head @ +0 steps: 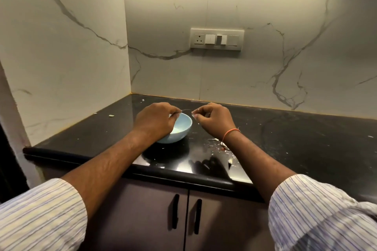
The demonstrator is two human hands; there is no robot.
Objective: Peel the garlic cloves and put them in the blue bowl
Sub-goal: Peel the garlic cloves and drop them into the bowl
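Left hand hovers directly over the blue bowl, fingers curled, pinching something small, probably a garlic clove. Right hand, just right of the bowl, pinches a thin peel strip stretched between both hands.

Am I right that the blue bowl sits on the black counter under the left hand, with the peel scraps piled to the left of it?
Not quite. In the head view the blue bowl does sit on the black counter under the left hand, but the peel scraps lie to its right, near the right wrist.
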